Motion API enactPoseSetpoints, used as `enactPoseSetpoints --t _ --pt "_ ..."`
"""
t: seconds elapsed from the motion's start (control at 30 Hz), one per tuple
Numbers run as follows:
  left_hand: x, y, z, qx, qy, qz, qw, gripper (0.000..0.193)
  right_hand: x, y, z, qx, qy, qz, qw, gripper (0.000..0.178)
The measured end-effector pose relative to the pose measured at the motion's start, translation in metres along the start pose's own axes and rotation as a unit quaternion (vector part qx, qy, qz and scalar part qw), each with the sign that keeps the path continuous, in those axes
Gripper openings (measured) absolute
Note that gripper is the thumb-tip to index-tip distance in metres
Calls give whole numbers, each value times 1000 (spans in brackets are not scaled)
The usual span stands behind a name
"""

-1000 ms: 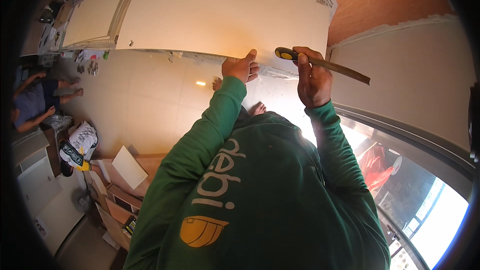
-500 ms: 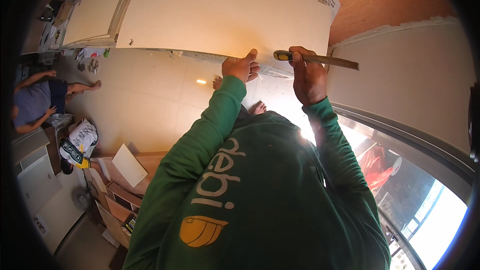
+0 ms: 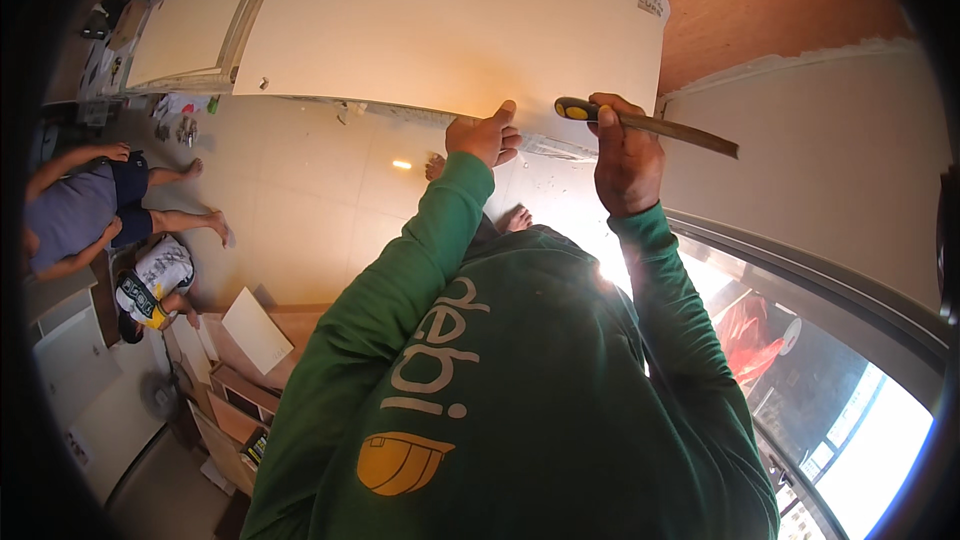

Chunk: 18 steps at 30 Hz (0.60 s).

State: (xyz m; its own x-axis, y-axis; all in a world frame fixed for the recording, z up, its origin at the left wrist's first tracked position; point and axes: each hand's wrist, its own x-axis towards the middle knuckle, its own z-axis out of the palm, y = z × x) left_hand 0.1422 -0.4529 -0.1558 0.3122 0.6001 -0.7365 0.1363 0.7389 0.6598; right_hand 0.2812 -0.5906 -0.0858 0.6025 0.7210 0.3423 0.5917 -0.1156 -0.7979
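Note:
In my right hand (image 3: 630,155) is a file (image 3: 685,130) with a long, narrow metal blade and a black-and-yellow handle. My fingers and thumb pinch it where blade and handle meet, and the blade points right. The handle end lies over the right part of a large cream panel (image 3: 450,20). At that panel's near edge is my left hand (image 3: 483,137), closed, its thumb along the upper face and its curled fingers by the edge. Their contact underneath is hidden. Both forearms wear green sleeves.
A second pale panel (image 3: 190,30) lies to the left. Two people, one in a grey shirt (image 3: 75,210) and one in a white top (image 3: 165,270), are at the far left. Wooden boards (image 3: 235,380) stand lower left. A sliding-door frame (image 3: 810,290) runs along the right.
My right hand has shifted a little to the right with the file. My left hand stays at the panel edge. The person in grey has moved, and both their legs now show.

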Motion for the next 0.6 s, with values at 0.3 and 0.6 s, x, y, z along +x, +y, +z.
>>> enactPoseSetpoints --t 0.3,0.6 --pt "5 6 0 -2 -12 -3 1000 36 -1 15 7 -48 -68 24 996 20" --pt "-3 3 0 8 6 -4 1000 36 2 -10 4 -21 16 -56 998 19"
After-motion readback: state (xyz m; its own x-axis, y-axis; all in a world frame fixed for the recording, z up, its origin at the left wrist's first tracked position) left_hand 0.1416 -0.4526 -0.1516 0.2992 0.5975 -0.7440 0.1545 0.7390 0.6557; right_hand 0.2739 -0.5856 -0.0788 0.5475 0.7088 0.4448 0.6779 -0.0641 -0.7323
